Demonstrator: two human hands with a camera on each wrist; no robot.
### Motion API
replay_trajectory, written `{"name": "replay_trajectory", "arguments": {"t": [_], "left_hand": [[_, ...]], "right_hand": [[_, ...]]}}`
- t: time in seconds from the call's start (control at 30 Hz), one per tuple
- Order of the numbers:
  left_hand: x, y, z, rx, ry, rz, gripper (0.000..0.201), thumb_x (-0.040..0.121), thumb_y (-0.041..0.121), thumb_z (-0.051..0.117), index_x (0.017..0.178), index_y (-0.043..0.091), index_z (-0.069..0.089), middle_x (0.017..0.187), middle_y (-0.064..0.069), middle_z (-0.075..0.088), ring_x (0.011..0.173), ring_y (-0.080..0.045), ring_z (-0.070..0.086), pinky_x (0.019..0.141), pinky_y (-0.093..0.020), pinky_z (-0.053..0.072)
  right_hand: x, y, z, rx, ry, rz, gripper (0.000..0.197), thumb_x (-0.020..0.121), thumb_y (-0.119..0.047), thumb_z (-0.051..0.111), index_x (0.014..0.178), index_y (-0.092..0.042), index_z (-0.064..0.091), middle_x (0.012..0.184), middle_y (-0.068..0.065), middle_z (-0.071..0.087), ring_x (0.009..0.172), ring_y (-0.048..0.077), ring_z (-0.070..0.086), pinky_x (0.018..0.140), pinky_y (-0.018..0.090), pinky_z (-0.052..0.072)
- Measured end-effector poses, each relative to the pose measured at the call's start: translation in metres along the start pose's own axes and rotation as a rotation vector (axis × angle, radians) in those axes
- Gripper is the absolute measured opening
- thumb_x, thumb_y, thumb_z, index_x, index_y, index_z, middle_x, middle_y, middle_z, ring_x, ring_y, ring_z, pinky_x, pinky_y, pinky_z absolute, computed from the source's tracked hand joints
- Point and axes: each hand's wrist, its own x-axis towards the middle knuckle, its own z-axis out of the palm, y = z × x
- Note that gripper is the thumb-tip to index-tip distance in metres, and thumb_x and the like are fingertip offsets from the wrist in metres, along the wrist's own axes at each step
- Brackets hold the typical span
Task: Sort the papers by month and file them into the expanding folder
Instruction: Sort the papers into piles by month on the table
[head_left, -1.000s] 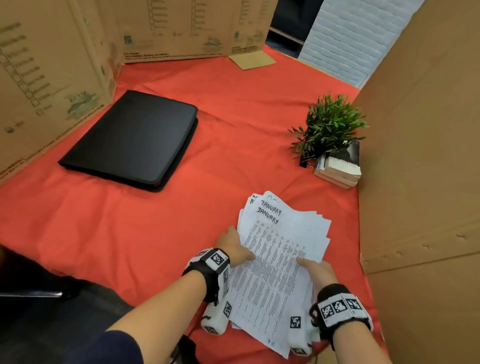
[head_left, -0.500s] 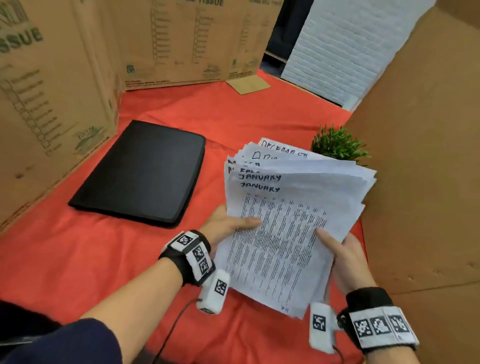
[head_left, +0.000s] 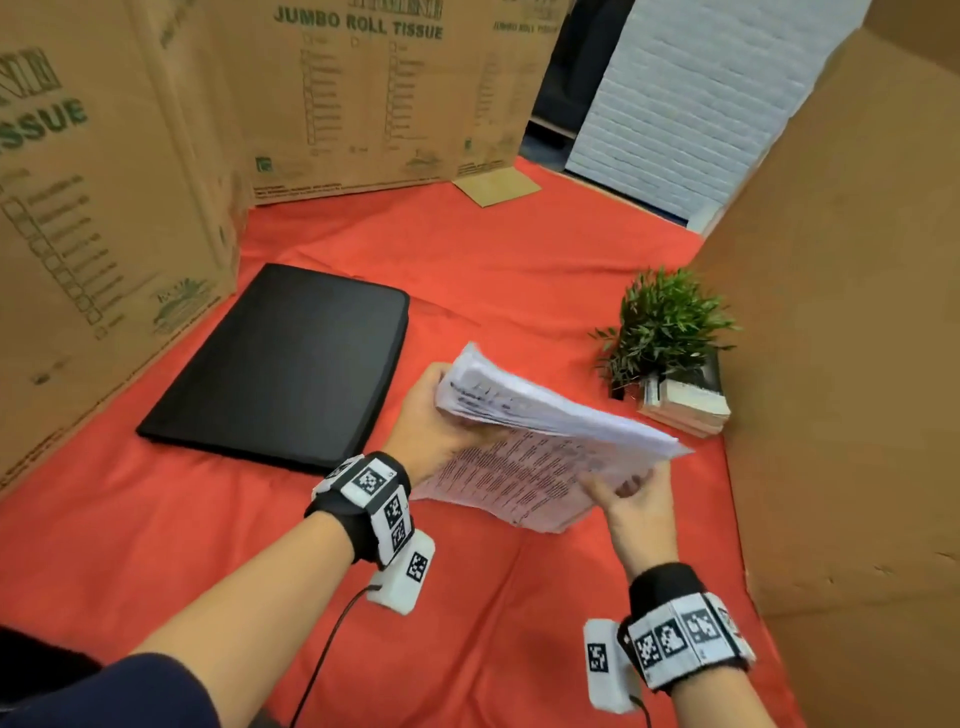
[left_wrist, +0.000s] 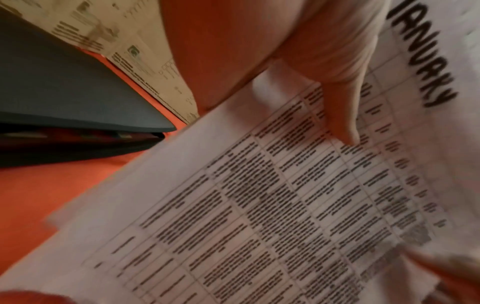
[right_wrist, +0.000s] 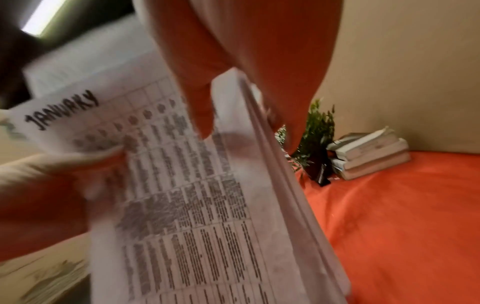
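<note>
Wrist views show us "JANUARY" handwritten on the top sheet; the head view blurs it. Left hand (head_left: 431, 415) grips the stack of papers (head_left: 540, 441) at its left edge, thumb on top. Right hand (head_left: 636, 506) pinches the near right corner. Stack is held above the red cloth (head_left: 156, 545), tilted nearly edge-on; half a second ago it faced us fanned. Black expanding folder (head_left: 291, 358) lies closed, further left.

Bare red cloth (head_left: 493, 270) between folder (head_left: 291, 364) and plant (head_left: 662, 322).
</note>
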Motion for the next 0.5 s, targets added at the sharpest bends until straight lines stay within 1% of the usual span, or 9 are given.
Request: {"name": "replay_trajectory", "arguments": {"t": [0.07, 0.1, 0.17, 0.2, 0.27, 0.33, 0.37, 0.43, 0.5], "left_hand": [[0.002, -0.004, 0.000, 0.055, 0.044, 0.022, 0.056, 0.066, 0.013, 0.090, 0.111, 0.006, 0.058, 0.105, -0.003, 0.069, 0.096, -0.011, 0.067, 0.082, -0.030, 0.055], [0.004, -0.005, 0.000, 0.062, 0.057, 0.027, 0.056, 0.066, 0.014, 0.090, 0.111, 0.006, 0.059, 0.105, -0.002, 0.069, 0.096, -0.010, 0.067, 0.081, -0.028, 0.054], [0.006, -0.004, 0.003, 0.036, 0.051, 0.002, 0.067, 0.058, 0.020, 0.095, 0.113, 0.006, 0.061, 0.109, -0.005, 0.071, 0.100, -0.016, 0.068, 0.081, -0.030, 0.056], [0.007, -0.002, 0.005, 0.016, 0.058, -0.011, 0.069, 0.057, 0.018, 0.095, 0.115, 0.005, 0.061, 0.110, -0.007, 0.071, 0.101, -0.018, 0.069, 0.081, -0.030, 0.057], [0.005, 0.002, 0.009, -0.051, 0.082, -0.013, 0.063, 0.061, 0.004, 0.090, 0.118, 0.002, 0.061, 0.110, -0.008, 0.071, 0.098, -0.014, 0.069, 0.076, -0.021, 0.055], [0.002, 0.005, 0.012, -0.076, 0.081, -0.016, 0.055, 0.066, -0.005, 0.084, 0.117, 0.001, 0.063, 0.108, -0.007, 0.072, 0.094, -0.008, 0.069, 0.074, -0.014, 0.052], [0.002, 0.005, 0.012, -0.068, 0.066, -0.018, 0.054, 0.067, -0.005, 0.084, 0.116, 0.003, 0.064, 0.107, -0.006, 0.072, 0.094, -0.008, 0.069, 0.074, -0.013, 0.051], [0.001, 0.004, 0.011, -0.005, 0.015, -0.046, 0.048, 0.066, 0.001, 0.086, 0.110, 0.009, 0.068, 0.101, 0.001, 0.074, 0.093, -0.006, 0.069, 0.075, -0.013, 0.050], [0.001, 0.002, 0.009, 0.092, 0.004, -0.072, 0.030, 0.069, 0.004, 0.086, 0.090, 0.017, 0.069, 0.081, 0.011, 0.073, 0.077, 0.005, 0.067, 0.069, -0.010, 0.047]], "right_hand": [[0.003, -0.002, -0.006, -0.026, 0.082, -0.070, 0.074, 0.077, 0.001, 0.075, 0.138, -0.013, 0.034, 0.116, 0.008, 0.061, 0.105, 0.023, 0.063, 0.094, 0.042, 0.051], [0.004, -0.006, -0.008, -0.026, 0.087, -0.118, 0.081, 0.080, 0.000, 0.072, 0.144, -0.020, 0.026, 0.119, 0.006, 0.059, 0.107, 0.020, 0.063, 0.098, 0.044, 0.049], [0.008, -0.017, -0.012, -0.073, 0.098, -0.277, 0.094, 0.082, 0.001, 0.069, 0.149, -0.035, 0.014, 0.127, 0.005, 0.052, 0.111, 0.021, 0.060, 0.097, 0.046, 0.049], [0.009, -0.023, -0.014, -0.150, 0.102, -0.375, 0.097, 0.082, 0.000, 0.068, 0.149, -0.040, 0.010, 0.131, 0.006, 0.047, 0.116, 0.021, 0.057, 0.096, 0.045, 0.050], [0.012, -0.030, -0.018, -0.400, 0.066, -0.556, 0.092, 0.085, -0.003, 0.066, 0.150, -0.041, 0.014, 0.134, 0.006, 0.040, 0.115, 0.011, 0.050, 0.092, 0.034, 0.049], [0.014, -0.031, -0.022, -0.634, -0.026, -0.649, 0.074, 0.088, -0.007, 0.064, 0.145, -0.041, 0.032, 0.130, 0.005, 0.040, 0.105, 0.002, 0.044, 0.089, 0.024, 0.044], [0.014, -0.031, -0.024, -0.683, -0.071, -0.648, 0.068, 0.089, -0.009, 0.063, 0.143, -0.042, 0.038, 0.128, 0.002, 0.041, 0.102, 0.000, 0.043, 0.089, 0.023, 0.043], [0.016, -0.029, -0.029, -0.692, -0.132, -0.638, 0.064, 0.091, -0.008, 0.060, 0.143, -0.040, 0.041, 0.117, -0.002, 0.046, 0.095, 0.000, 0.045, 0.087, 0.021, 0.042], [0.017, -0.032, -0.030, -0.603, -0.164, -0.617, 0.067, 0.092, -0.006, 0.059, 0.147, -0.035, 0.035, 0.114, -0.005, 0.050, 0.098, -0.001, 0.051, 0.087, 0.015, 0.042]]}}
